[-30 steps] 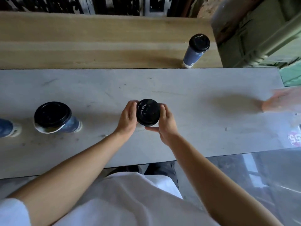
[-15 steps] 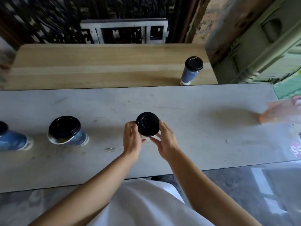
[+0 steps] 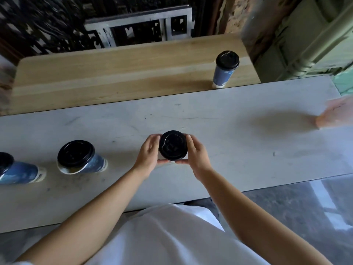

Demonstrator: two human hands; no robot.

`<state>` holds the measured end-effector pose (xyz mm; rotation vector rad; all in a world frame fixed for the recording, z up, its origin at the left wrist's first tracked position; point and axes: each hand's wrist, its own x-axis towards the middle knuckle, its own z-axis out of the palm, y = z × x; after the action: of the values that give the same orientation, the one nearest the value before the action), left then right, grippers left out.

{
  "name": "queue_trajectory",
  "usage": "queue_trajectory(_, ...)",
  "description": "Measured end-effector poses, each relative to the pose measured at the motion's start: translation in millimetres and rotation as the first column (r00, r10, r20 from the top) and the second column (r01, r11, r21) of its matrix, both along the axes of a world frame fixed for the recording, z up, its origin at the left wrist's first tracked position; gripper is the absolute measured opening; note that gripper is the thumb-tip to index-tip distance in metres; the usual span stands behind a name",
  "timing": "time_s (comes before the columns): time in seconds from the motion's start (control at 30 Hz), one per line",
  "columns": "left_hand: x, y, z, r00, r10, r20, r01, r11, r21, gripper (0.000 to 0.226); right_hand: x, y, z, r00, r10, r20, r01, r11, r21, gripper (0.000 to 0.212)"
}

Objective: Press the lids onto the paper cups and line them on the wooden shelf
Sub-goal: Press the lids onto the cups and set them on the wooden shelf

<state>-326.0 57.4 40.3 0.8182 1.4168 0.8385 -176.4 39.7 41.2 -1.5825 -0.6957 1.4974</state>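
Surface: a pale grey, scuffed slab is running across the whole view. It is carrying two cups at its left, and both hands are working over its middle.
Wooden shelf: light planks are lying just behind the surface's far edge. One cup is standing near the right end.
White shirt: it is filling the bottom of the view, with both bare forearms reaching out toward the surface.
Pinkish blur: it is sitting at the right edge over the surface, too smeared to identify.
Second cup: blue paper, capped in black, it is standing on the surface well left of the hands.
Far-left cup: blue and black-capped, it is standing beside the second cup, and the frame edge is cutting it off.
Shelf cup: blue and black-capped, it is standing upright on the wooden shelf, close to the surface's far edge.
Left hand: it is gripping the centre lid from the left, with the fingers curling round the rim.
Right hand: it is gripping the same lid from the right, fingers curling likewise.
Centre lid: black and round, it is facing the camera between the two hands, hiding the cup beneath.
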Motion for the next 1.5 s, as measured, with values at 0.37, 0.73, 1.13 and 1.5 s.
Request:
queue_trajectory(0.37, 9.5, -2.5, 4.8, 1.000, -0.010, 0.015, 0.011, 1.000, -0.027, 0.034, 4.2, 13.9, 4.1, 0.998, -0.012, -0.065, 0.003, 0.991, -0.133, 0.034)
queue_trajectory(0.73, 30.4, -5.6, 5.3, 0.953, 0.301, 0.031, -0.288, 0.936, -0.204, 0.025, 7.3, 4.1, 4.5, 0.957, -0.111, -0.268, 0.060, 0.980, -0.190, 0.029)
queue_trajectory(1.13, 6.3, 14.3, -3.7, 0.990, 0.124, -0.072, -0.125, 0.992, 0.003, 0.029, 0.8, 8.5, 12.3, 0.995, -0.043, -0.092, 0.025, 0.983, -0.183, 0.032)
queue_trajectory(1.5, 17.5, 6.6, -17.5, 0.990, 0.142, 0.009, -0.142, 0.990, 0.014, 0.020, -0.9, 11.7, 11.6, 0.997, -0.008, 0.079, 0.020, 0.987, -0.160, 0.032)
